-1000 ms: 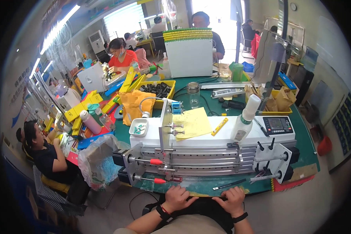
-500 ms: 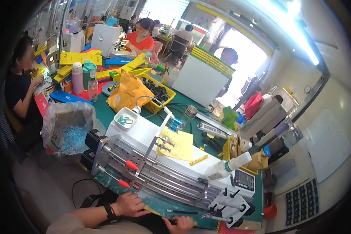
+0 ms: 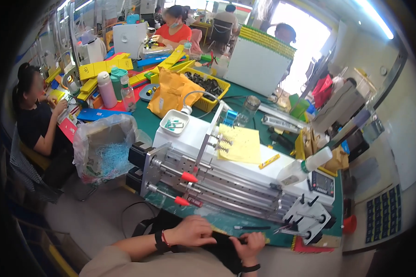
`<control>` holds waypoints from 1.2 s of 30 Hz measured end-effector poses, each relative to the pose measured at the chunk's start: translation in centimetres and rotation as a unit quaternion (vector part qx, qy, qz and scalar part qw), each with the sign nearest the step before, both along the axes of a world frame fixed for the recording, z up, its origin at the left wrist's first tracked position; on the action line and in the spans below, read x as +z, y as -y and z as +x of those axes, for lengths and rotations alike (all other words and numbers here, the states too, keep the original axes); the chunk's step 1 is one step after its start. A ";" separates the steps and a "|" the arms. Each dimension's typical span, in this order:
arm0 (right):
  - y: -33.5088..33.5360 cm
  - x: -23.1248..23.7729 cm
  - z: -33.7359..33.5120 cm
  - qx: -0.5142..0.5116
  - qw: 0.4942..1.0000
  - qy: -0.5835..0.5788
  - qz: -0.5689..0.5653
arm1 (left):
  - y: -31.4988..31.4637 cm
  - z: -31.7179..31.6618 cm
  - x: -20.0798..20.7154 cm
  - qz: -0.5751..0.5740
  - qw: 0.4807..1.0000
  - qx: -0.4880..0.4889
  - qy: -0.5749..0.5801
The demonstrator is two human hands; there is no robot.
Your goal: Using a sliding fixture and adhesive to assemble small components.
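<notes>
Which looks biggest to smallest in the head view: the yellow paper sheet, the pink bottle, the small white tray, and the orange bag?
1. orange bag
2. yellow paper sheet
3. pink bottle and small white tray look about alike; the bottle stands farther from the camera, so no firm ranking.

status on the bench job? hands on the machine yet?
Not yet. Both hands, left hand and right hand, are at the table's near edge on a black item, apart from the rail machine. Its red-tipped rods sit untouched. Nothing visibly finished.
</notes>
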State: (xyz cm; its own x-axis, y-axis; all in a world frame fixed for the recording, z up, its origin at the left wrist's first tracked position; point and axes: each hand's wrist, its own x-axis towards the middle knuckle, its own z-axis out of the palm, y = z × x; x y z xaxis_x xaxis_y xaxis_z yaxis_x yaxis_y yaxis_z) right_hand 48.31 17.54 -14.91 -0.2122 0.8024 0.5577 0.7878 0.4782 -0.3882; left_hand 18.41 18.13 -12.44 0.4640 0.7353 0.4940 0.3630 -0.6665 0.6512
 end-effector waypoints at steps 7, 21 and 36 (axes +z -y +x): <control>2.1 3.3 -1.0 0.078 0.990 -0.113 0.045 | 4.3 -2.1 18.9 -0.255 0.786 -0.478 0.299; -0.4 21.3 2.1 -0.074 0.958 -0.175 0.216 | 12.3 -2.1 21.2 -0.260 0.535 -0.682 0.426; -17.6 26.3 2.5 -0.089 0.977 -0.193 -0.004 | 0.0 -7.3 15.0 0.282 0.908 0.281 -0.129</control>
State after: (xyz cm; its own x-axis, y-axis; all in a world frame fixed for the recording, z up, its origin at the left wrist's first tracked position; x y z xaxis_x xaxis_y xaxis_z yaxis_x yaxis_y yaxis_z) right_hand 50.80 35.11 11.38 0.1563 0.8120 0.5623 0.6529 0.3422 -0.6757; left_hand 11.14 18.08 2.53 0.2471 0.5553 0.7941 0.8413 -0.5296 0.1085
